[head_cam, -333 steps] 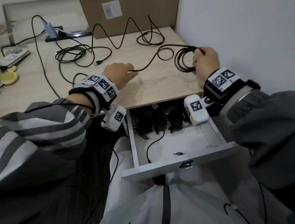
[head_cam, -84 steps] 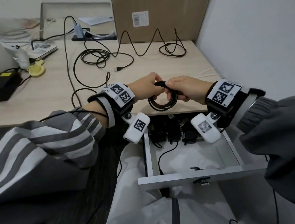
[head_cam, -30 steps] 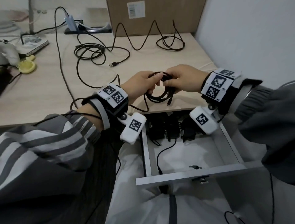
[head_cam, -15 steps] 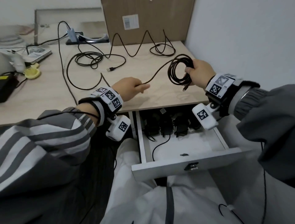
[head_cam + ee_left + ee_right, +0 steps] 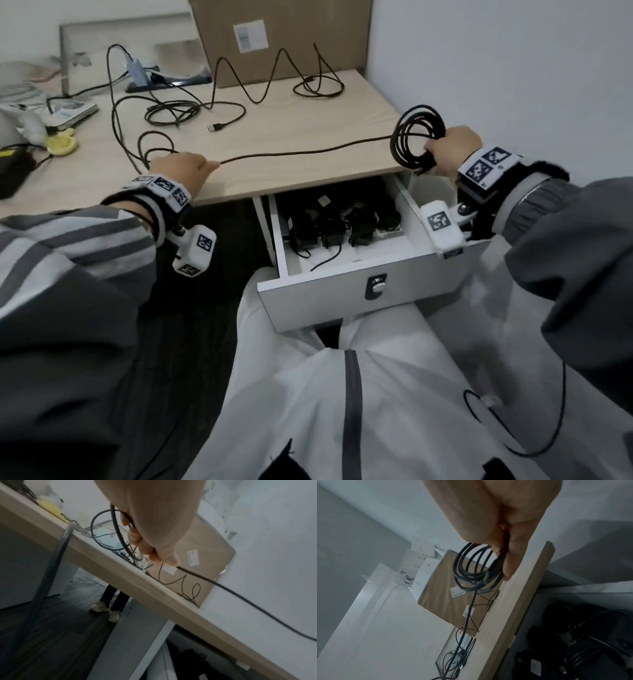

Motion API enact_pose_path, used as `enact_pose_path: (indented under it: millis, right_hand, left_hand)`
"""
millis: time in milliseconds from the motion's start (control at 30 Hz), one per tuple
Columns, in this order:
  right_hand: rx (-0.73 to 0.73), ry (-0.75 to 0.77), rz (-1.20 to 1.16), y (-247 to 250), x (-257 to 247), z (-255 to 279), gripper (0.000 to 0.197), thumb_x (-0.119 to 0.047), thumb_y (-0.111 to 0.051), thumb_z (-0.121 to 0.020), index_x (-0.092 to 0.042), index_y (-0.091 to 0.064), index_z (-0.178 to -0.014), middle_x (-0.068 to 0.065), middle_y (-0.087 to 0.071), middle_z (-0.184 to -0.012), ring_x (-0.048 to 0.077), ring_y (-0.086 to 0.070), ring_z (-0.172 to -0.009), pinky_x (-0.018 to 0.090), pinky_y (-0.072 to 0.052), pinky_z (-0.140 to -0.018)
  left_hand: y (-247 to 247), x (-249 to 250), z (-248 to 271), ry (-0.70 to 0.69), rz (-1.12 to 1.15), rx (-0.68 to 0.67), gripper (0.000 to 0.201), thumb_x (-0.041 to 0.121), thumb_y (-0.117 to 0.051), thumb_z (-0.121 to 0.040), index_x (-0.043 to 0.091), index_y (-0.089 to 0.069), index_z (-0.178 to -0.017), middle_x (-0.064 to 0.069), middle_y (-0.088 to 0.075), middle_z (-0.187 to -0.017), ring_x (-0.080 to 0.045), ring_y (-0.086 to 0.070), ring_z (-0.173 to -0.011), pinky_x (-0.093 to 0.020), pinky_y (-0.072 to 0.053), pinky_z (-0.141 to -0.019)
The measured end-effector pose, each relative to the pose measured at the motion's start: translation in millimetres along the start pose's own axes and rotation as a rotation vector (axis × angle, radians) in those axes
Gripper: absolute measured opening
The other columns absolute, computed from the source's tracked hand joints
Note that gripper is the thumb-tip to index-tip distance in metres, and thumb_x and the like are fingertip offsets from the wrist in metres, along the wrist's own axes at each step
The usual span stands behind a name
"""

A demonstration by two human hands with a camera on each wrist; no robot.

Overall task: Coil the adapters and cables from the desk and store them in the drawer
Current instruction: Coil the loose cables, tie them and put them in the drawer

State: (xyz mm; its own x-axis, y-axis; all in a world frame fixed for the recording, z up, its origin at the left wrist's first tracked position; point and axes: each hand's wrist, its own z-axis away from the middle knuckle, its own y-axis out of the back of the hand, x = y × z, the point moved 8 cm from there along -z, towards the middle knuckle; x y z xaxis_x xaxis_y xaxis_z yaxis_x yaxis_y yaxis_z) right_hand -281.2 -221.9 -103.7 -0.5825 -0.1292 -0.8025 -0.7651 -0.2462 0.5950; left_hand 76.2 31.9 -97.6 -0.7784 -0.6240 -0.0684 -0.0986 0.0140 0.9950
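Both hands have drawn wider apart: the right hand (image 5: 448, 147) grips the coiled loops (image 5: 416, 137) above the desk (image 5: 308, 113) corner over the open drawer (image 5: 342, 291), while the left hand (image 5: 183, 168) pinches the cable (image 5: 301, 152), stretching slack for another loop.

In the head view, the desk (image 5: 308, 137) hides the back of the open drawer (image 5: 342, 294), where the dark adapters (image 5: 342, 222) merge into one shape. The right hand (image 5: 450, 145) covers part of the coiled cable (image 5: 407, 144). Label print on the cardboard box (image 5: 308, 34) is too small to read. The left edge cuts off a black block (image 5: 10, 171).
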Motion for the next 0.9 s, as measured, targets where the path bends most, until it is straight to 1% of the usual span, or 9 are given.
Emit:
enact_pose_path:
  millis: [33, 133, 167, 333, 433, 600, 667, 800, 900]
  right_hand:
    - [0.006, -0.007, -0.009, -1, 1, 5, 0.034, -0.012, -0.053, -0.092, 0.001, -0.056, -0.123, 0.018, -0.060, -0.124, 0.029, -0.061, -0.111, 0.016, -0.052, -0.055]
    - [0.002, -0.001, 0.060, 2, 9, 18, 0.031, -0.014, -0.057, -0.091, 0.003, -0.060, -0.117, 0.021, -0.063, -0.117, 0.034, -0.061, -0.110, 0.032, -0.054, -0.083]
    - [0.019, -0.003, 0.083, 4, 13, 21, 0.030, -0.013, -0.058, -0.090, 0.003, -0.061, -0.115, 0.022, -0.063, -0.116, 0.034, -0.061, -0.109, 0.034, -0.052, -0.086]
    - [0.007, 0.005, -0.013, 7, 26, 31, 0.041, -0.026, -0.061, -0.092, -0.003, -0.058, -0.125, 0.020, -0.062, -0.118, 0.034, -0.059, -0.110, 0.032, -0.049, -0.092]
    - [-0.013, 0.086, 0.162, 5, 20, 40, 0.040, -0.032, -0.058, -0.093, -0.005, -0.060, -0.122, 0.018, -0.064, -0.117, 0.034, -0.059, -0.109, 0.032, -0.046, -0.091]
    - [0.032, -0.010, -0.153, 6, 22, 43, 0.034, -0.019, -0.057, -0.091, -0.001, -0.060, -0.120, 0.020, -0.063, -0.119, 0.034, -0.061, -0.110, 0.036, -0.052, -0.093]
    - [0.069, -0.029, -0.134, 8, 24, 43, 0.034, -0.016, -0.053, -0.090, 0.002, -0.059, -0.119, 0.022, -0.061, -0.121, 0.035, -0.060, -0.111, 0.041, -0.053, -0.092]
    - [0.010, 0.064, -0.130, -5, 8, 61, 0.023, -0.012, -0.052, -0.090, 0.000, -0.064, -0.104, 0.024, -0.064, -0.113, 0.038, -0.063, -0.102, 0.049, -0.054, -0.087]
    - [0.031, 0.144, -0.054, -14, -5, 70, 0.022, -0.014, -0.052, -0.090, 0.001, -0.065, -0.101, 0.023, -0.066, -0.105, 0.040, -0.064, -0.095, 0.051, -0.053, -0.085]
  left_hand:
    - [-1, -1, 2, 0.023, -0.005, -0.017, 0.052, 0.050, -0.027, -0.101, 0.011, -0.054, -0.083, -0.017, -0.063, -0.105, -0.034, -0.057, -0.103, -0.043, -0.040, -0.093]
    - [-4, 2, 8, 0.091, 0.003, -0.068, 0.052, 0.050, -0.028, -0.101, 0.009, -0.058, -0.090, -0.018, -0.061, -0.113, -0.034, -0.055, -0.110, -0.045, -0.034, -0.100]
    - [-5, 5, 10, 0.108, 0.004, -0.075, 0.053, 0.050, -0.028, -0.101, 0.009, -0.059, -0.094, -0.017, -0.061, -0.115, -0.035, -0.054, -0.111, -0.045, -0.034, -0.100]
    - [-14, 8, 18, 0.152, 0.080, -0.071, 0.058, 0.050, -0.030, -0.101, 0.002, -0.062, -0.097, -0.020, -0.062, -0.110, -0.037, -0.056, -0.107, -0.045, -0.039, -0.097]
    - [-13, 2, 20, 0.175, 0.163, -0.077, 0.061, 0.048, -0.034, -0.101, -0.005, -0.064, -0.101, -0.025, -0.062, -0.108, -0.038, -0.057, -0.103, -0.042, -0.043, -0.088]
    - [-5, -16, 25, 0.219, 0.285, -0.023, 0.056, 0.049, -0.039, -0.099, 0.001, -0.068, -0.093, -0.020, -0.063, -0.096, -0.035, -0.058, -0.096, -0.038, -0.041, -0.082]
    - [-7, -15, 28, 0.232, 0.278, -0.036, 0.057, 0.049, -0.039, -0.099, 0.001, -0.068, -0.093, -0.019, -0.063, -0.094, -0.036, -0.058, -0.097, -0.039, -0.042, -0.082]
    - [-13, -4, 36, 0.259, 0.260, -0.121, 0.057, 0.049, -0.040, -0.098, 0.000, -0.068, -0.106, -0.022, -0.065, -0.108, -0.037, -0.059, -0.101, -0.040, -0.044, -0.085]
    - [2, 22, 41, 0.208, 0.317, -0.056, 0.044, 0.034, -0.045, -0.099, -0.002, -0.061, -0.120, -0.023, -0.059, -0.124, -0.037, -0.054, -0.113, -0.038, -0.043, -0.090]
